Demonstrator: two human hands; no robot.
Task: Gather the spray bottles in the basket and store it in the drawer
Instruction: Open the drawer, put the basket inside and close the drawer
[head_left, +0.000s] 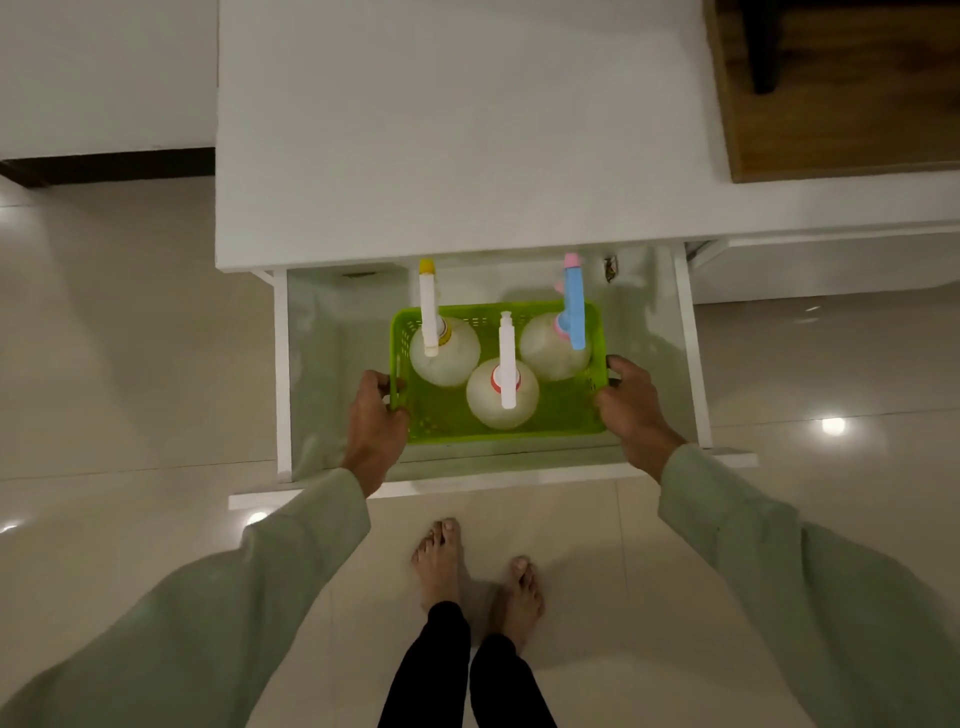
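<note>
A bright green basket (563, 415) sits inside the open white drawer (283, 364). Three spray bottles stand upright in it: one with a yellow-tipped white sprayer (448, 358) at back left, one with a blue and pink sprayer (550, 351) at back right, one with a white sprayer and red collar (501, 400) in front. My left hand (375, 415) grips the basket's left rim. My right hand (631, 408) grips its right rim.
The white cabinet top (457, 130) overhangs the drawer's back. The drawer front panel (467, 488) juts toward my bare feet (478, 566) on the glossy tiled floor. A wooden surface (841, 104) lies at the back right. There is space in the drawer left and right of the basket.
</note>
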